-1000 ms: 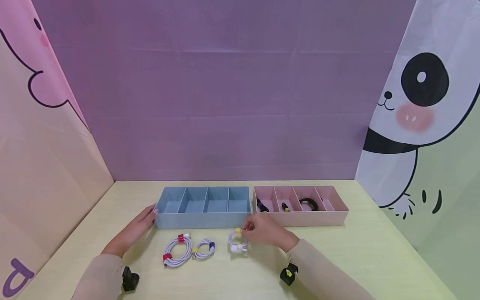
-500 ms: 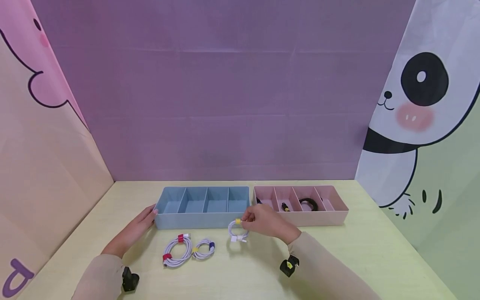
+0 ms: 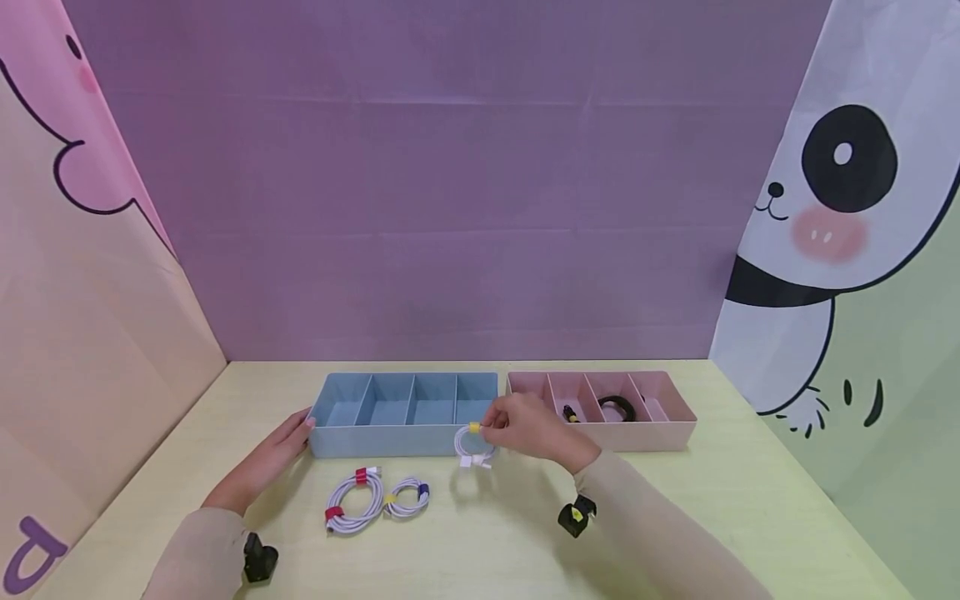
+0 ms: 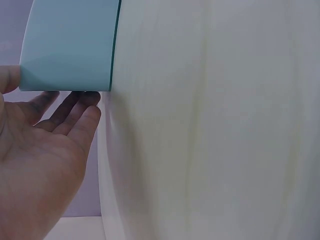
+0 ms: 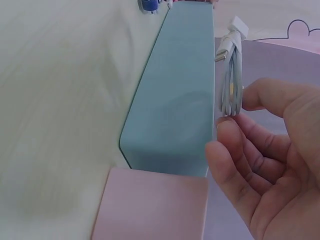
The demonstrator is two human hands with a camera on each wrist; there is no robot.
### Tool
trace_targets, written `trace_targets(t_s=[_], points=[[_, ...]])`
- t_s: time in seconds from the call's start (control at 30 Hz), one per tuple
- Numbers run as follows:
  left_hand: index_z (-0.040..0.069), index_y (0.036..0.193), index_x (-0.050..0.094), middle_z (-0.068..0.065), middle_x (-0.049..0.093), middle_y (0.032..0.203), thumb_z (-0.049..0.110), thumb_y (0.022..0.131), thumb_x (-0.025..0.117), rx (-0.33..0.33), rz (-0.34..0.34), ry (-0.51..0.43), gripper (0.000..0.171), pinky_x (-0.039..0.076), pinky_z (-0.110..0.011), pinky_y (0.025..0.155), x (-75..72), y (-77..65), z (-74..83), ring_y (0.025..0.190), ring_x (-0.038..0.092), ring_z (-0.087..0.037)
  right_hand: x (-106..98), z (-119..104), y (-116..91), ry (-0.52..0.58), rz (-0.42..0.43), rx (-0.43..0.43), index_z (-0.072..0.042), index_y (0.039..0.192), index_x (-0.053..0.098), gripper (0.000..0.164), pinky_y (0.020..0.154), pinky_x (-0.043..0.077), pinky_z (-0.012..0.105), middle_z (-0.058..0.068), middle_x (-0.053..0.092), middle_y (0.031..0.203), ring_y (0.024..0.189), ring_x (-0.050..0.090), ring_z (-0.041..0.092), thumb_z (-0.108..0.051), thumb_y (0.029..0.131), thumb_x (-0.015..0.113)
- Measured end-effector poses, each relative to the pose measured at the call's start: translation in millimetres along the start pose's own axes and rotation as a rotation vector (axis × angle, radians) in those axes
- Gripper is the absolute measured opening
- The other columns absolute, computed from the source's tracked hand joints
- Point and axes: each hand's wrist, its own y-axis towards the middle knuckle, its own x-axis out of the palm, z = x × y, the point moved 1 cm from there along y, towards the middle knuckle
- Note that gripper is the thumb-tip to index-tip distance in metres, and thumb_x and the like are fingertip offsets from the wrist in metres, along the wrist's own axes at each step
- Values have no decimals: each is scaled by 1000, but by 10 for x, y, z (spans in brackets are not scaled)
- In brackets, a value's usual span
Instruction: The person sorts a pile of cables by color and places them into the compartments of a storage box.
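My right hand (image 3: 534, 429) pinches a small coiled white charging cable (image 3: 462, 446) by its upper side, near a yellow tie. The coil hangs in front of the right part of a blue divided box (image 3: 405, 442), its white plugs (image 5: 233, 40) bound at the end away from the fingers. My left hand (image 3: 273, 458) rests at the box's left end, fingers fairly straight along the end wall and thumb by the front corner. All four compartments I see in the blue box hold nothing.
A pink divided box (image 3: 622, 437) stands right of the blue one, with black cables (image 3: 618, 407) inside; my right hand hides its left compartment. On the table in front lie a large white cable coil (image 3: 355, 502) with red ties and a smaller white coil (image 3: 407, 498).
My right hand has lifted the coiled white cable off the table, up to the blue box's front wall. My left hand has stayed at the box's end.
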Motion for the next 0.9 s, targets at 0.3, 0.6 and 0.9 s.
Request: trace_targets(t_s=[0.3, 0.6, 0.9], points=[[1, 159, 2, -30, 1, 162, 58, 106, 26, 9, -3, -8, 82, 7, -70, 113, -1, 6, -7, 146, 4, -53, -86, 3, 96, 8, 6, 18, -10, 90, 75, 5, 74, 57, 30, -9, 67, 75, 67, 61, 5, -14, 91, 71], [1, 159, 2, -30, 1, 162, 56, 107, 27, 6, -7, -18, 80, 7, -69, 114, -6, -14, 5, 147, 4, -52, -140, 51, 204, -19, 13, 59, -12, 88, 74, 5, 66, 53, 24, -8, 66, 78, 71, 60, 7, -16, 91, 72], [1, 159, 2, -31, 2, 162, 55, 107, 27, 4, -4, 3, 80, 7, -69, 114, -12, -7, 13, 147, 5, -52, -194, 37, 278, 8, 7, 85, -8, 92, 74, 7, 57, 53, 23, -6, 67, 78, 65, 60, 8, -15, 92, 71]])
